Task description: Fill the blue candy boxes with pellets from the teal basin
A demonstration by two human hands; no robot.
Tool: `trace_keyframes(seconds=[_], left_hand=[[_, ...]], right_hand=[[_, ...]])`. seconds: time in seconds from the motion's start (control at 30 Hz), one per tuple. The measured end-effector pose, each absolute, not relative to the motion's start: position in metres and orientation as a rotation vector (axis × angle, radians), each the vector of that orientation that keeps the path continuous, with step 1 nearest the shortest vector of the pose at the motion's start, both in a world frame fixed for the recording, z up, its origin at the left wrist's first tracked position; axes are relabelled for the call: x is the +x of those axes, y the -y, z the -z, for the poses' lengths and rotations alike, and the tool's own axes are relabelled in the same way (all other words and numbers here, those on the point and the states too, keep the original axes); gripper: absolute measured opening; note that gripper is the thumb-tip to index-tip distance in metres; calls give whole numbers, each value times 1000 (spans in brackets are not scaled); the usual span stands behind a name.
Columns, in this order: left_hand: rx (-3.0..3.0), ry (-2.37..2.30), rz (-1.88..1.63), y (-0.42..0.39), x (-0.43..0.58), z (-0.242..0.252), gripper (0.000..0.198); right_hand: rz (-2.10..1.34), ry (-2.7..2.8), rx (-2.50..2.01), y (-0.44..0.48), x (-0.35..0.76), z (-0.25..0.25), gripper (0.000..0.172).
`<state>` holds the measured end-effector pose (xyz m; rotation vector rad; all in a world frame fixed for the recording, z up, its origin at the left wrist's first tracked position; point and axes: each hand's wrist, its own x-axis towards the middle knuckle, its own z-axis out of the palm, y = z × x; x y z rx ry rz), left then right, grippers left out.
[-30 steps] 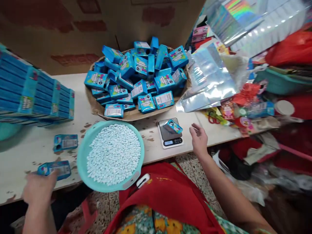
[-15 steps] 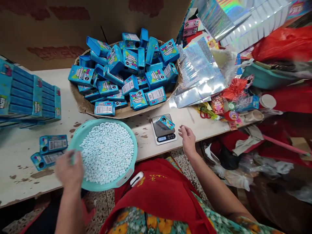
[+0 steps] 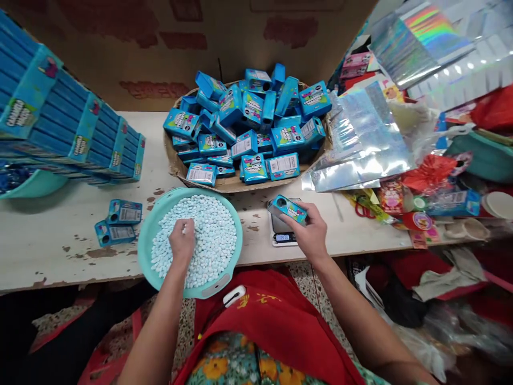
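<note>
A small blue carton (image 3: 287, 208) with a round hole in its end sits tilted in the right hand (image 3: 313, 232), just above the scale (image 3: 285, 237) — pale blue candies (image 3: 214, 235) heap a teal bowl (image 3: 149, 240) at the bench (image 3: 60, 224) edge, the left hand (image 3: 182, 245) resting among them.

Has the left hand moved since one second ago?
Yes. The left hand went rightward, from the table beside the teal bowl into the bowl, onto the white pellets.

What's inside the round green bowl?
The bowl holds a heap of small pale tablets. The left hand rests in them, hiding some underneath. The bowl's bottom is completely covered.
</note>
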<state>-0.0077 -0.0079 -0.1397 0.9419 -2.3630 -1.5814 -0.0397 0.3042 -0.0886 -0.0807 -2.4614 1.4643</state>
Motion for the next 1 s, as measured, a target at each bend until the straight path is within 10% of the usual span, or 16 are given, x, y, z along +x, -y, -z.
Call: trace_keyframes(seconds=[0.23,0.8,1.0], left_hand=[[1014,996,2656,2,-18,53,28],[824,1182,2426,-6,-38,33,44],[745,2474,1606,29,-25,81,28]], right_hand=[[-1541,2570,677,-212,-34,56,32],[-1873,2603,739,-164,-41,62,35],[-2129,2550,351,-228,-45,69,39]])
